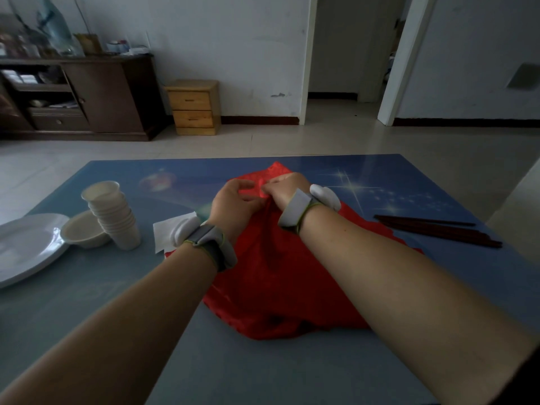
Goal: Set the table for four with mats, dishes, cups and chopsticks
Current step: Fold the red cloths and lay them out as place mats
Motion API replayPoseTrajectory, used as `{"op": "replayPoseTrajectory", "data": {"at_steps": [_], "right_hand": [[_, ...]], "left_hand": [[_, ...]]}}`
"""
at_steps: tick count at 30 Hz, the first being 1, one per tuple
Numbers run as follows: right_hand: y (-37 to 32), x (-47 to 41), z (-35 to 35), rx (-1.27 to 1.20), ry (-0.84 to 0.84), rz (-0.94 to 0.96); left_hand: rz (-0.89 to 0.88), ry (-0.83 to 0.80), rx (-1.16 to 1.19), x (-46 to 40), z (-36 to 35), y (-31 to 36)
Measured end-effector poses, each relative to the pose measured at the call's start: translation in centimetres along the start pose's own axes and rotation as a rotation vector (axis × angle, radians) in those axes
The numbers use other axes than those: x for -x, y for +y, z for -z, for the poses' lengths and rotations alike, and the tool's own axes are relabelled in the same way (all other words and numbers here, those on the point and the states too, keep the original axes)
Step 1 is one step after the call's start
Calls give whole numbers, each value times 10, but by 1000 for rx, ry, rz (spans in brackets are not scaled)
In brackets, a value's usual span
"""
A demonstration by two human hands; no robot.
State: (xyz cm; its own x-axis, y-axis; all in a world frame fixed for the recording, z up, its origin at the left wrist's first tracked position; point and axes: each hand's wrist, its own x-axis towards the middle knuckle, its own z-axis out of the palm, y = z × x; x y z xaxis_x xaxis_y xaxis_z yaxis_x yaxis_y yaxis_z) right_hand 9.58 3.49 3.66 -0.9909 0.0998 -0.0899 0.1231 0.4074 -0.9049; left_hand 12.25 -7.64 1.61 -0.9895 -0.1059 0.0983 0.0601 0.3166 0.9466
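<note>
A pile of red cloth mats (pixel 280 276) lies crumpled in the middle of the blue table (pixel 204 361). My left hand (pixel 233 203) and my right hand (pixel 285 190) meet at the far part of the pile, and both pinch a fold of the red cloth. A stack of white paper cups (pixel 112 214) stands at the left, beside a white bowl (pixel 83 229) and a white plate (pixel 26 244). Dark chopsticks (pixel 438 229) lie at the right.
A white paper napkin (pixel 166 232) lies left of the mats, partly under my left wrist. Beyond the table's far edge there is open floor, a dark cabinet (pixel 96 95), a small wooden drawer unit (pixel 194 106) and a doorway (pixel 347 54).
</note>
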Motion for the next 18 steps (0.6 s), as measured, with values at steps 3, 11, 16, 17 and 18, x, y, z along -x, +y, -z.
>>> {"op": "replayPoseTrajectory", "data": {"at_steps": [3,11,16,17,18], "right_hand": [[9,-6,4,15,7,27],[27,-19,47,-49,232,86],[44,-26,87,-9,245,84],[48,-28,96,-2,244,86],[54,-29,106,-3,254,77]], "left_hand": [[73,-119,17,-2,1,-1],[-105,-439,-757,8,2,2],[-126,-519,-632,17,-15,16],[-111,-537,-525,21,-23,23],[-65,-565,-384,26,-32,30]]}}
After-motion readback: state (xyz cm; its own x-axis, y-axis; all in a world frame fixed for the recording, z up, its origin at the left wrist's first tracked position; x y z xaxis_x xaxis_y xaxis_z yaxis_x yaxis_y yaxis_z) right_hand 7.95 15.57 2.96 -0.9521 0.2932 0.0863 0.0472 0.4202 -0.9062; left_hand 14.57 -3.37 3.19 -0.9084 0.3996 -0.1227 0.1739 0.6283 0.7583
